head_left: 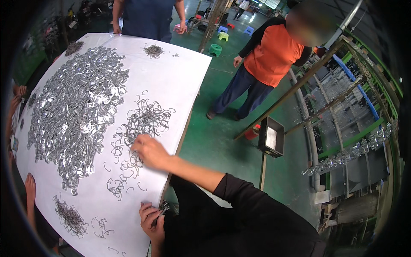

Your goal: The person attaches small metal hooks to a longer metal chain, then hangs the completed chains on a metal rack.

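My right hand (150, 152) reaches over a loose pile of bent wire hooks (145, 120) on the white tabletop (167, 77). Its fingers are pinched together and slightly blurred, so what they hold, if anything, cannot be made out. By the near table edge, my left hand (150, 220) is closed on small grey metal pieces (164, 207), whose exact shape is partly hidden. Some hooks lie scattered between the two hands. To the left spreads a large heap of shiny, flat metal pieces (81, 103).
Smaller piles of wire hooks lie at the table's near left (70, 217) and far end (153, 51). Other people's hands (30, 188) rest along the left side. A person in orange (272, 53) stands right, near a dark crate (272, 136) and metal racks (342, 98).
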A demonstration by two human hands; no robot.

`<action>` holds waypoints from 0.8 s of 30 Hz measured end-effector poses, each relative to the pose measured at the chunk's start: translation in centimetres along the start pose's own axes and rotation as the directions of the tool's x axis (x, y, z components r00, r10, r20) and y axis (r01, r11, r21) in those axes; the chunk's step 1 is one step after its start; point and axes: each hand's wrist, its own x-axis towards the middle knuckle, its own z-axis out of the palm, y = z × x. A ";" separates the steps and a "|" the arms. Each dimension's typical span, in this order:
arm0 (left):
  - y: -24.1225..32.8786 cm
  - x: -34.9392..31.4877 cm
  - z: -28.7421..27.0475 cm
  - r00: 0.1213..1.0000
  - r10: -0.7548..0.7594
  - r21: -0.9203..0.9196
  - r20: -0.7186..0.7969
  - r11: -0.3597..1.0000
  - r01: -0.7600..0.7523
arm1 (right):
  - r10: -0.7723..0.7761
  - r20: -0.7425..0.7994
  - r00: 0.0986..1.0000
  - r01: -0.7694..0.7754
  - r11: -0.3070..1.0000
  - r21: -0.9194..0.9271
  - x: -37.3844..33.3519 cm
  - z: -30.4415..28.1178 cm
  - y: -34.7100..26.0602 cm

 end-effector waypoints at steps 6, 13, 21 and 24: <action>-0.7 0.4 -1.1 0.997 0.079 0.032 0.010 0.996 -0.080 | 0.143 0.022 0.990 -0.138 0.981 -0.135 6.1 -1.7 8.1; -0.5 0.7 -0.9 1.000 0.011 -0.050 0.002 0.999 -0.011 | 0.070 0.180 0.981 0.006 0.919 -0.395 6.9 -3.1 11.5; -0.3 0.5 -0.8 0.999 -0.039 -0.065 0.024 0.997 0.040 | -0.155 0.078 0.985 0.172 0.932 -0.320 4.4 -0.3 7.0; -0.2 0.6 -0.9 0.998 -0.048 -0.049 0.032 0.998 0.050 | -0.206 0.149 0.967 0.236 0.947 -0.218 1.3 0.7 2.4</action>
